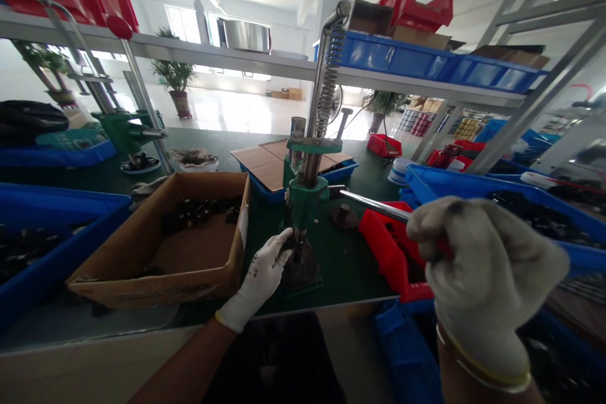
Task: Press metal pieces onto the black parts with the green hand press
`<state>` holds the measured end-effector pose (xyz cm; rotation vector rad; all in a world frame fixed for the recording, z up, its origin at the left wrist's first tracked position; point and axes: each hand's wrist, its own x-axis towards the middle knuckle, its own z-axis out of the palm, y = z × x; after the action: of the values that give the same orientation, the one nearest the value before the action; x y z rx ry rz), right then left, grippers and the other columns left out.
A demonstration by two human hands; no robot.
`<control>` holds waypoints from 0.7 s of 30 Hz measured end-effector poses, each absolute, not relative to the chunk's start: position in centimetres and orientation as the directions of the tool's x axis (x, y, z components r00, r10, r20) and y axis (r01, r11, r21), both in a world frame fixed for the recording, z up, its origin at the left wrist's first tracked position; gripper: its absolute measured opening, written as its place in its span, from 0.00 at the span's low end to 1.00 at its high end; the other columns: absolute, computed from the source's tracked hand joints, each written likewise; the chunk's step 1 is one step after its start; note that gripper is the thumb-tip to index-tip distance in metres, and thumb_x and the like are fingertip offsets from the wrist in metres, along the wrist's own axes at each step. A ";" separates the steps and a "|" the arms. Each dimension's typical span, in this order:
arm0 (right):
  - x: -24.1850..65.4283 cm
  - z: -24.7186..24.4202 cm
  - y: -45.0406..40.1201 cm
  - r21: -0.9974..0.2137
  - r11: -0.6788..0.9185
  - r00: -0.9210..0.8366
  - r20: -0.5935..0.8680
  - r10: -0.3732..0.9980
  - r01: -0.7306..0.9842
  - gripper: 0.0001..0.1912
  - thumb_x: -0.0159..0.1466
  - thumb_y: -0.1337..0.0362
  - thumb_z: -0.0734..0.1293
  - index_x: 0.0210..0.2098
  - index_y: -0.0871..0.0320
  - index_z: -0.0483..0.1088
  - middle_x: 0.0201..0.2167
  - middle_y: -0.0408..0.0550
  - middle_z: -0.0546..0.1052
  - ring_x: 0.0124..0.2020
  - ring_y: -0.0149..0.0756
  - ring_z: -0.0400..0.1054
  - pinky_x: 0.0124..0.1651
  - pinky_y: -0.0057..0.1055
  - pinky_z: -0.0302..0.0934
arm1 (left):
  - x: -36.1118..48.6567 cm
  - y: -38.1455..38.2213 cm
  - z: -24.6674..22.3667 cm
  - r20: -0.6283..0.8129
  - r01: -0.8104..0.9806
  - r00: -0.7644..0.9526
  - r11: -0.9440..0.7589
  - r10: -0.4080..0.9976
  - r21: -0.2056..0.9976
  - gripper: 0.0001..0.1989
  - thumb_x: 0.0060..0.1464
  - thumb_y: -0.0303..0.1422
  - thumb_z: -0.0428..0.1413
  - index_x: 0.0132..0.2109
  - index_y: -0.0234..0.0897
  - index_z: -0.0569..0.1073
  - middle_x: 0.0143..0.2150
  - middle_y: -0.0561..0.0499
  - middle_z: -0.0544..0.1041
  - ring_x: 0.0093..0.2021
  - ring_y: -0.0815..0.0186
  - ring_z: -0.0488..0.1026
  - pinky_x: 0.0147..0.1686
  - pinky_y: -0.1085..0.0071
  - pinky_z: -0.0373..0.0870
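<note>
A green hand press [305, 199] with a coil spring [329, 69] on its column stands on the bench in front of me. My right hand [466, 259], in a whitish glove, is closed round the end of its metal lever [374, 203], which slopes slightly down to the right. The lever's grip is mostly hidden in my fist. At the press base [303, 268], my gloved left hand [265, 271] has its thumb and fingers closed at a small dark part [297, 246] under the ram. That part's shape is hard to make out.
Left of the press is a cardboard box [241, 227] holding dark parts, beside a blue bin [61, 196]. A red bin [379, 252] and blue bins [445, 183] stand on the right. Another press [123, 132] is at the far left. A shelf [265, 62] crosses behind.
</note>
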<state>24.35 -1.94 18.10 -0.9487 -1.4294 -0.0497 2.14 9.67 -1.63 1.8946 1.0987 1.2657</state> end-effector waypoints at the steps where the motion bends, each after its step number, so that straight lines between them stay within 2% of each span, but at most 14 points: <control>1: 24.4 16.1 -2.5 -0.500 0.659 0.200 0.855 0.478 0.561 0.15 0.71 0.71 0.63 0.27 0.58 0.68 0.23 0.43 0.70 0.23 0.29 0.65 0.25 0.28 0.59 | 2.1 9.6 -1.7 0.426 0.306 0.198 -0.469 0.883 0.828 0.23 0.63 0.32 0.53 0.64 0.36 0.72 0.60 0.41 0.77 0.61 0.58 0.75 0.65 0.58 0.69; 4: 24.8 10.0 -3.6 -0.432 0.697 0.115 0.884 0.454 0.572 0.11 0.67 0.77 0.62 0.30 0.58 0.68 0.29 0.46 0.74 0.30 0.33 0.70 0.31 0.31 0.66 | 2.2 9.3 -1.9 0.415 0.318 0.193 -0.457 0.889 0.831 0.24 0.63 0.32 0.53 0.65 0.37 0.71 0.60 0.42 0.78 0.61 0.58 0.74 0.64 0.58 0.70; 7: 24.8 6.0 -4.1 -0.351 0.704 0.005 0.897 0.443 0.618 0.10 0.65 0.78 0.62 0.34 0.58 0.70 0.34 0.48 0.78 0.34 0.35 0.73 0.35 0.33 0.69 | 2.2 9.2 -2.2 0.437 0.331 0.187 -0.475 0.880 0.815 0.23 0.63 0.32 0.53 0.64 0.36 0.72 0.59 0.41 0.78 0.61 0.58 0.75 0.64 0.59 0.70; 10: 24.4 5.6 -4.2 -0.330 0.671 -0.067 0.868 0.492 0.664 0.11 0.64 0.78 0.64 0.29 0.57 0.67 0.30 0.45 0.77 0.28 0.30 0.72 0.30 0.28 0.65 | 2.3 9.2 -2.5 0.464 0.343 0.165 -0.492 0.870 0.800 0.23 0.63 0.32 0.53 0.64 0.36 0.72 0.59 0.41 0.78 0.60 0.57 0.75 0.65 0.58 0.69; 13: 24.0 6.6 -4.1 -0.376 0.634 -0.065 0.826 0.560 0.675 0.15 0.65 0.78 0.64 0.24 0.58 0.64 0.25 0.43 0.74 0.23 0.26 0.68 0.27 0.25 0.61 | 2.3 9.3 -3.0 0.474 0.349 0.156 -0.497 0.867 0.794 0.23 0.64 0.33 0.53 0.64 0.36 0.72 0.60 0.41 0.78 0.61 0.57 0.75 0.64 0.58 0.70; 18: 23.7 5.6 -3.6 -0.294 0.669 -0.005 0.913 0.407 0.683 0.16 0.64 0.79 0.63 0.24 0.57 0.62 0.23 0.42 0.72 0.23 0.27 0.67 0.27 0.25 0.62 | 2.3 9.5 -3.6 0.475 0.374 0.142 -0.491 0.868 0.786 0.23 0.64 0.33 0.53 0.63 0.35 0.72 0.61 0.40 0.78 0.62 0.56 0.75 0.65 0.58 0.70; 21: 23.7 4.8 -3.6 -0.360 0.650 -0.009 0.870 0.492 0.669 0.13 0.65 0.79 0.62 0.28 0.57 0.64 0.27 0.44 0.75 0.26 0.28 0.69 0.29 0.26 0.64 | 2.3 9.4 -3.5 0.472 0.369 0.153 -0.493 0.868 0.788 0.23 0.64 0.34 0.53 0.64 0.34 0.72 0.61 0.39 0.77 0.62 0.57 0.75 0.65 0.58 0.70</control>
<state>23.66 -3.61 4.77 -0.9647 -1.6566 -0.1817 2.35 9.38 -3.53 1.9386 1.1743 1.3184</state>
